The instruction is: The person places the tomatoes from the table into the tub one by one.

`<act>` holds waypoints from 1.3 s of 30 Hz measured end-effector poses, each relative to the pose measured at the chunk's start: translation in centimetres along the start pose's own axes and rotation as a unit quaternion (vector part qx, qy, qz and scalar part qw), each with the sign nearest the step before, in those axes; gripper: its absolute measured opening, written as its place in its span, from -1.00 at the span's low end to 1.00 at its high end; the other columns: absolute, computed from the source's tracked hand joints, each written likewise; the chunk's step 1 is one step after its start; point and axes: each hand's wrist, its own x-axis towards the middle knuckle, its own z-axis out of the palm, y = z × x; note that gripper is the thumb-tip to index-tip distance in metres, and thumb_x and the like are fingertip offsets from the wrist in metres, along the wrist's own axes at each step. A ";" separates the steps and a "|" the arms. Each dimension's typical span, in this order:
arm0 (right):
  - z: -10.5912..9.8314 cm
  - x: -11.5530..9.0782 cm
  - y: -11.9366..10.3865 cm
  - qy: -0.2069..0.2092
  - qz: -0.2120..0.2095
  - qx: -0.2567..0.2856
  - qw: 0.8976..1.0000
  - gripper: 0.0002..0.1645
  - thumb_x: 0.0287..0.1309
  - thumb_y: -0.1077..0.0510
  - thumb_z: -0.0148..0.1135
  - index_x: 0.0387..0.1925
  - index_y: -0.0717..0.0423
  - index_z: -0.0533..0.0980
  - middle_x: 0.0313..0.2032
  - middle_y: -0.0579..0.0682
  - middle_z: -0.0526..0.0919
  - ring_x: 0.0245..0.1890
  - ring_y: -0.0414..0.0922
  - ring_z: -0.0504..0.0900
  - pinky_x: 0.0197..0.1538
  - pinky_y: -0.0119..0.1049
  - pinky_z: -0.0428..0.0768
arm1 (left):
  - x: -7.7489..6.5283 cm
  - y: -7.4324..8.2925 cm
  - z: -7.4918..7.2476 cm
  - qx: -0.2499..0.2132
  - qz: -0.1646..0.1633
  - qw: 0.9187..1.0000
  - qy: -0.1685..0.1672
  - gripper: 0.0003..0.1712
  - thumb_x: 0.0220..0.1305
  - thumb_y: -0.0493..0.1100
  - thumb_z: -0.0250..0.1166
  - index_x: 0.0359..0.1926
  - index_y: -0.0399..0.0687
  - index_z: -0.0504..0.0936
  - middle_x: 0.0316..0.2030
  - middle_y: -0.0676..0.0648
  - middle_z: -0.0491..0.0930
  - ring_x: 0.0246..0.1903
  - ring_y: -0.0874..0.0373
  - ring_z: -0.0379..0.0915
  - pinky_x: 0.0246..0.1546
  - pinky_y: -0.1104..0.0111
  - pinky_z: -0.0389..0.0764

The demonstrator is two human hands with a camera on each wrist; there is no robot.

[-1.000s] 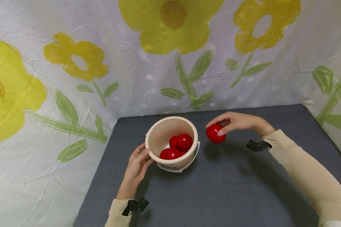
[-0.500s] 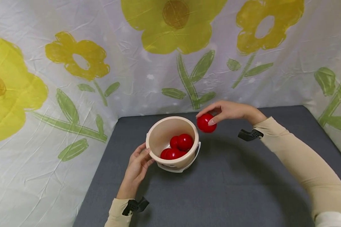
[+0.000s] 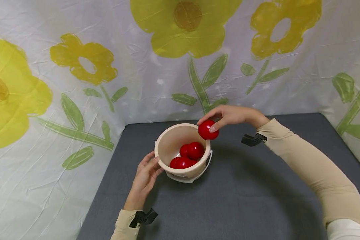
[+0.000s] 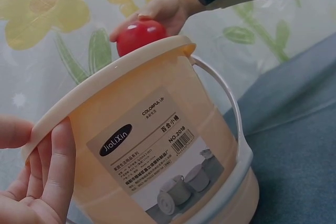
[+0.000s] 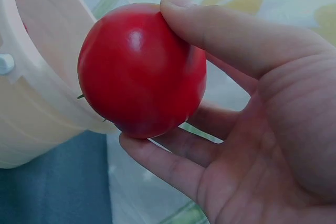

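Observation:
A cream plastic bucket (image 3: pixel 195 172) with a white handle stands on the dark cloth in the head view, several red tomatoes (image 3: pixel 195 150) inside it. My left hand (image 3: pixel 144 175) grips its rim at the left; the left wrist view shows the thumb over the rim (image 4: pixel 105 75) and fingers beneath. Between thumb and fingertips, my right hand (image 3: pixel 234 115) holds another tomato (image 3: pixel 208 130) at the rim's right side. Bits of green stalk show on this tomato (image 5: pixel 139 72) in the right wrist view. The bucket partly hides its underside in the left wrist view.
A dark grey cloth (image 3: pixel 228 206) covers the table. Behind and beside it hangs a white curtain (image 3: pixel 144 83) printed with yellow flowers. The bucket's handle (image 3: pixel 209 163) hangs down on its right and front. A printed label (image 4: pixel 157 150) is on the bucket's side.
My right hand has carried its tomato leftward and up, from beside the bucket to its right rim. The left hand and bucket stay in place.

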 end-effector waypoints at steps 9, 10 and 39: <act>0.4 1.8 -0.4 -0.012 -0.011 -0.017 1.000 -0.42 0.24 0.21 0.29 0.30 0.11 0.45 0.29 0.12 0.51 0.19 -0.03 0.52 0.08 -0.17 0.68 | 0.0 -0.1 0.0 -0.002 0.002 1.000 0.001 -0.52 0.39 -0.37 0.07 0.29 -0.28 0.23 -0.07 0.02 0.57 -0.30 0.26 0.59 -0.33 0.48 0.71; 0.5 2.0 -0.5 -0.014 -0.012 -0.020 1.000 -0.42 0.24 0.21 0.29 0.30 0.10 0.45 0.29 0.12 0.51 0.19 -0.03 0.52 0.10 -0.17 0.68 | 0.0 -0.1 0.1 -0.004 0.001 1.000 0.002 -0.52 0.39 -0.37 0.07 0.29 -0.28 0.23 -0.06 0.01 0.57 -0.30 0.26 0.59 -0.33 0.48 0.71; 2.6 8.9 -1.3 -0.074 -0.041 -0.022 0.996 -0.38 0.22 0.18 0.29 0.32 0.10 0.43 0.28 0.11 0.53 0.15 -0.04 0.56 0.13 -0.17 0.67 | 0.0 0.0 0.2 -0.002 0.002 1.000 -0.004 -0.51 0.41 -0.35 0.07 0.31 -0.26 0.23 0.02 -0.06 0.52 -0.30 0.29 0.59 -0.33 0.50 0.70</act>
